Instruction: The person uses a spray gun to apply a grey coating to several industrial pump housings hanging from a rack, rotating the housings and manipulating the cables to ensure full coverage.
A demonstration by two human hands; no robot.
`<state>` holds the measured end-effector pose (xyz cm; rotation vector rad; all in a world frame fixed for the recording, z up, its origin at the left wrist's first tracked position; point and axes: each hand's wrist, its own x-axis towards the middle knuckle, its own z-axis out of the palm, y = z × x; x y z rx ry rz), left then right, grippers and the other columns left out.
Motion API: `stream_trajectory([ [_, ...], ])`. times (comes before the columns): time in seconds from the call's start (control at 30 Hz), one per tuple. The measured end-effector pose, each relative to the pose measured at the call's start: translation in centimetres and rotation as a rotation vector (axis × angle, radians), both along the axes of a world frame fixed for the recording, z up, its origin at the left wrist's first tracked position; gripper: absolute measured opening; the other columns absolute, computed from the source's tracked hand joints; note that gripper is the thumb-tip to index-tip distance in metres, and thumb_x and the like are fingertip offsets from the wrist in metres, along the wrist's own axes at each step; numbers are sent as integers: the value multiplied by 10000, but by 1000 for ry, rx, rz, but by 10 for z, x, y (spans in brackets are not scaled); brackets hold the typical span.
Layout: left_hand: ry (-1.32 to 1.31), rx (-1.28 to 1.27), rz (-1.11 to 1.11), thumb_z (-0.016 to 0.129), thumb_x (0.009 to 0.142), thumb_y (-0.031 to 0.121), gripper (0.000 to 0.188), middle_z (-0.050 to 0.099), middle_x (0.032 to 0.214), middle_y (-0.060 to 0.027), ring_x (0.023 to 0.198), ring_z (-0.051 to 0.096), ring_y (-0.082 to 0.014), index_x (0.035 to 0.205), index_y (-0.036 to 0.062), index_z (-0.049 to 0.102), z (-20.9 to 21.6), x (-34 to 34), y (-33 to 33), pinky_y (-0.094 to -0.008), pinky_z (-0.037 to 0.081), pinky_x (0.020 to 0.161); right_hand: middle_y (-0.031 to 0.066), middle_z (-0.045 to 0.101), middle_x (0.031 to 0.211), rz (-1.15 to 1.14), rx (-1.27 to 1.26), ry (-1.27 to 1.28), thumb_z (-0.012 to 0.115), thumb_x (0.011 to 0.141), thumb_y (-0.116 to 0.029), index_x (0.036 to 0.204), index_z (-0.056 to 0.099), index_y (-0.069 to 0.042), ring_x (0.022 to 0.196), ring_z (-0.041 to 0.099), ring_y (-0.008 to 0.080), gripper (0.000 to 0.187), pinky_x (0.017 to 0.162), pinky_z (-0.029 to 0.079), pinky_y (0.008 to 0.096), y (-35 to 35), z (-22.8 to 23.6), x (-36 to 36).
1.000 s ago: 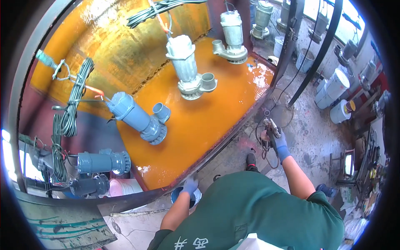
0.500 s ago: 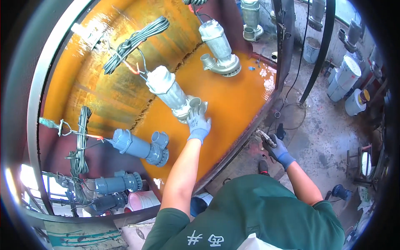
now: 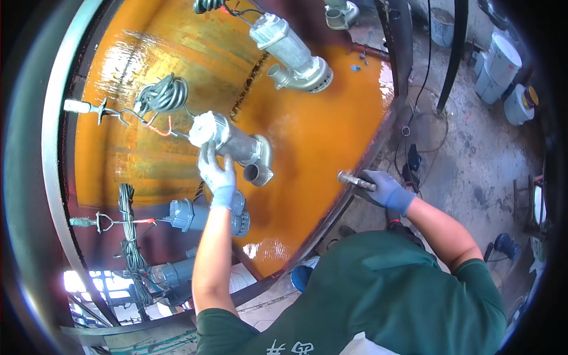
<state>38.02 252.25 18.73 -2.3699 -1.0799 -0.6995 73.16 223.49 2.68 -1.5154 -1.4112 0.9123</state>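
A silver-grey submersible pump [image 3: 236,142] hangs tilted at the middle left, its round outlet facing me. Its coiled cable [image 3: 163,94] and an orange tie lead to a hook [image 3: 112,112] at the left. My gloved left hand [image 3: 218,176] rests against the near side of the pump's upper body, fingers stretched out and apart. In my gloved right hand [image 3: 384,190] is a shiny metal spray gun [image 3: 357,180], held above the basin's near edge with its tip toward the left. My fingers are closed round its handle, which they mostly hide.
Another silver pump [image 3: 290,50] hangs farther back; a blue-grey pump [image 3: 195,214] hangs nearer, partly behind my left forearm. Orange liquid fills the basin [image 3: 313,154] below. Black upright posts [image 3: 455,53] stand at the right. A hose [image 3: 414,112] runs down to the floor; white buckets [image 3: 500,65] stand beyond.
The middle pump has turned, its outlet now toward me. My left hand has moved left from the outlet to the upper body. My right hand has brought the spray gun closer to the basin.
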Motion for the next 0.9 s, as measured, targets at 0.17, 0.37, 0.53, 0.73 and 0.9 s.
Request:
stream_trajectory([
  [0.17,-201,-246,11,701,947,291,617,672,1347,-300,1248,639,-461,1441,-64,597,50,9,65,-498,481,1108,224,725,951,74,44,-61,766,952,-376,1034,653,-66,936,700,460,340,810,543,551,12,-6,-25],
  [0.37,-133,-293,302,636,1018,470,662,629,1372,-319,1265,605,-477,1507,27,578,48,27,92,-539,481,1073,215,729,947,-29,-4,53,767,958,-372,1066,660,-79,927,706,447,331,797,548,526,34,16,-31],
  [0.53,-146,-289,179,577,1058,487,569,657,1301,-349,1187,623,-487,1348,15,705,54,39,92,-545,495,1036,212,729,931,-6,32,23,740,977,-405,1037,659,-73,907,702,448,347,797,544,539,41,3,-35],
  [0.73,-377,-362,265,587,1046,585,687,652,1268,-336,1174,644,-474,1239,-58,731,47,29,117,-537,513,1019,228,704,923,208,29,-71,770,952,-357,1026,658,-81,896,693,451,306,760,533,509,41,10,-34],
  [0.9,-721,-533,130,637,1081,410,505,752,1118,-199,961,708,-250,1126,-83,738,42,57,95,-397,588,829,217,708,908,-203,-67,96,733,968,-385,1012,669,-87,887,698,443,308,773,534,533,46,14,-22],
])
